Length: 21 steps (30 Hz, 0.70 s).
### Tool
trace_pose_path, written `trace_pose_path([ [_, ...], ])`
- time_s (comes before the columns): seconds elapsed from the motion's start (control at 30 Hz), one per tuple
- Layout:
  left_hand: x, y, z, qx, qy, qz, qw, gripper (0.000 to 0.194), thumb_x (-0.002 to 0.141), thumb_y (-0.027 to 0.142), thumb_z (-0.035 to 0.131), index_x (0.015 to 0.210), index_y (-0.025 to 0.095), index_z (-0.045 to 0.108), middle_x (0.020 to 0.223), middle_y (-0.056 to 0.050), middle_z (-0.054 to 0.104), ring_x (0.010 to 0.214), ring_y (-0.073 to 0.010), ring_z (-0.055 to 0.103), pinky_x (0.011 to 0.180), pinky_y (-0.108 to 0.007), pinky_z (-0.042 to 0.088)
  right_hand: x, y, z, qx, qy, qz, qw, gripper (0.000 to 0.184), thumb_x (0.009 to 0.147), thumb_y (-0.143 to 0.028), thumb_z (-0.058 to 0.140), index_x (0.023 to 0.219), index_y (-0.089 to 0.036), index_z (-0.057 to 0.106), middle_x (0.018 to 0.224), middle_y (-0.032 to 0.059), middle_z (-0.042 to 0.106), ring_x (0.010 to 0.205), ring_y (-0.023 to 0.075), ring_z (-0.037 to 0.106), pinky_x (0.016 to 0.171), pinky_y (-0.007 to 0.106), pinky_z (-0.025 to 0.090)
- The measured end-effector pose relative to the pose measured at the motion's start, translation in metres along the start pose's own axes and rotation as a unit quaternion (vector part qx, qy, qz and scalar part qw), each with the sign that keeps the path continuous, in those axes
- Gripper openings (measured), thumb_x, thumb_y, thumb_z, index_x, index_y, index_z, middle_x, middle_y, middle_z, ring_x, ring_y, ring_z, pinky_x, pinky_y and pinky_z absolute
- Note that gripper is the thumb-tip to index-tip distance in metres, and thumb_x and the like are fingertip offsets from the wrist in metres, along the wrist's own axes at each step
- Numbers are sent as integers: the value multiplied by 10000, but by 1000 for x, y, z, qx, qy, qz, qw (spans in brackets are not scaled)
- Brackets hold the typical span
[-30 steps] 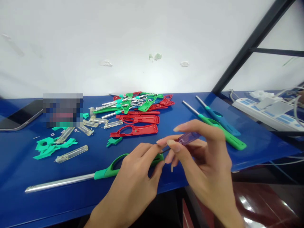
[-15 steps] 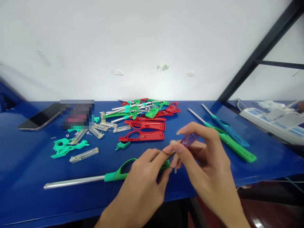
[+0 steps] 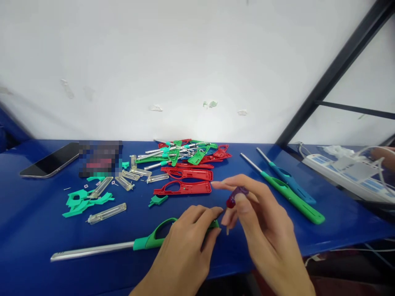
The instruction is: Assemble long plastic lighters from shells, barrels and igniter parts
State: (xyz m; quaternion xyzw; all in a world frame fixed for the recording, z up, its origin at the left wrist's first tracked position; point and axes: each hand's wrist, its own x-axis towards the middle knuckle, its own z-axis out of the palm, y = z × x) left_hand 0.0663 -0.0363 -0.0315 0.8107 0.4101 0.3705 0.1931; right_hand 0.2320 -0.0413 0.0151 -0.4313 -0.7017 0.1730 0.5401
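Observation:
A long-nosed gas lighter (image 3: pixel 156 237) with a green handle and silver tube lies along the front of the table, tube pointing left. My left hand (image 3: pixel 188 242) is closed around the rear of its handle, covering much of it. Just right of the handle's end, my right hand (image 3: pixel 265 222) pinches a small see-through purple piece with a red end (image 3: pixel 233 199) between thumb and fingers. Its index finger stretches out to the left. A thin tip shows under the right hand; I cannot tell what it belongs to.
Behind lie red handle shells (image 3: pixel 185 188) and a pile of lighter parts (image 3: pixel 185 152). Clear fuel tanks (image 3: pixel 108 213) and teal pieces (image 3: pixel 78 201) are scattered left, near a phone (image 3: pixel 51 160). At right are green (image 3: pixel 293 197) and blue (image 3: pixel 290 183) lighters and a power strip (image 3: pixel 348 174).
My right hand has drawn slightly away from the lighter's handle end, and the purple piece has turned so its red end shows. My left hand still grips the handle. The view has tilted up a little.

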Motion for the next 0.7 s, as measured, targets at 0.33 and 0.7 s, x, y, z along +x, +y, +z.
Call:
trace_pose_path([
  [0.33, -2, -3, 2, -1, 18, 10, 1000, 414, 989, 54, 639, 1334, 284, 644, 1171, -34, 768, 1037, -260, 776, 863, -432, 671, 4, 6, 10, 6, 100, -62, 993, 285, 963, -129, 771, 1159, -333, 739, 951, -30, 735, 874, 167, 681, 792, 318, 575],
  [0.7, -2, -3, 2, 7, 13, 6, 1000, 322, 997, 74, 644, 1240, 285, 648, 1144, -22, 758, 1004, -257, 768, 835, -418, 646, -2, -7, -3, -2, 65, -46, 997, 248, 1028, -120, 662, 1122, -310, 790, 984, -36, 811, 823, 143, 739, 747, 290, 599],
])
